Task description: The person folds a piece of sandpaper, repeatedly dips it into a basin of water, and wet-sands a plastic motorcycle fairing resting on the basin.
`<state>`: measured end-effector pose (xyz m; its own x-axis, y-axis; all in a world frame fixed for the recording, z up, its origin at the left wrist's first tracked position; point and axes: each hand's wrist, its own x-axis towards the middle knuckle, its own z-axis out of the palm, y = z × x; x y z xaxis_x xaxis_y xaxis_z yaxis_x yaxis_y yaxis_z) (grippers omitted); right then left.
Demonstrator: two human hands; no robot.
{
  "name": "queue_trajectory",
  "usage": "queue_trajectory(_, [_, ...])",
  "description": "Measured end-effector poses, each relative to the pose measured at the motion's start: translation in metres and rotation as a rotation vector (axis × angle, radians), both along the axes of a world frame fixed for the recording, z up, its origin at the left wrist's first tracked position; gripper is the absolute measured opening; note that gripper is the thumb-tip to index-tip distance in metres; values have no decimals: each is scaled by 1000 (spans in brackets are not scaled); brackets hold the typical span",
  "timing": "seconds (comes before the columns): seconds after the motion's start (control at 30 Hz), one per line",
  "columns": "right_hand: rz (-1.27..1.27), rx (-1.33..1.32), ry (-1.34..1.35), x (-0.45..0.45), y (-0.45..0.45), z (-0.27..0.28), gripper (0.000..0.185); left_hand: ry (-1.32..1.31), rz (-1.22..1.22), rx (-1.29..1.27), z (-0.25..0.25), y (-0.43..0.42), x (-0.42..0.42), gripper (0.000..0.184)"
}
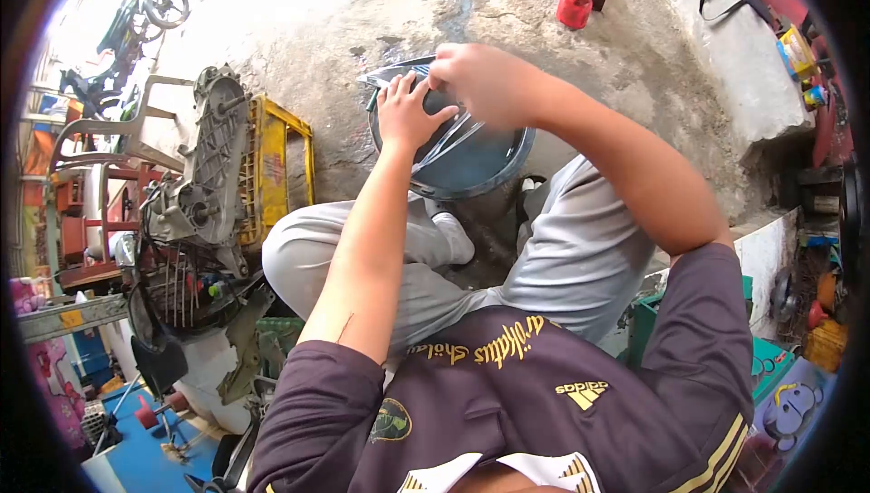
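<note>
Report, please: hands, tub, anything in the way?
Left hand open over the tub, thumb spread. Right hand beside it, blurred, grip unclear. Glossy strip in tub, hands hiding part.

Both arms reach forward, with the hands side by side. The left forearm (362, 239) is nearly straight and runs directly away from the torso; a thin dark line marks its skin near the elbow. The left hand (405, 117) lies back uppermost, fingers spread and pointing forward, thumb (444, 116) extended toward the right. The right elbow (696, 232) is bent and carried outward, the right forearm (625, 144) slanting inward. The right hand (485, 83), blurred, has curled fingers close to the left fingertips; its grip cannot be determined.
</note>
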<state>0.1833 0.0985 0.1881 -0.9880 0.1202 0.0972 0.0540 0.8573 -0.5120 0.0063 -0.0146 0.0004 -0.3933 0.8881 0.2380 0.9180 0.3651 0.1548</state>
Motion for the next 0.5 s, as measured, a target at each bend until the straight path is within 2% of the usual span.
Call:
queue_trajectory(0.13, [-56,5,56,-23,42,-12,30,2,9,-32,9,7,3,80])
queue_trajectory(0.27, [-111,-9,-90,-19,54,-11,24,63,3,-38,10,9,10,80])
queue_trajectory(0.37, [-32,-3,-118,-9,61,-12,26,109,8,-134,13,9,12,81])
queue_trajectory(0.5, [-54,-44,-197,12,69,-7,29,136,10,-365,22,19,8,90])
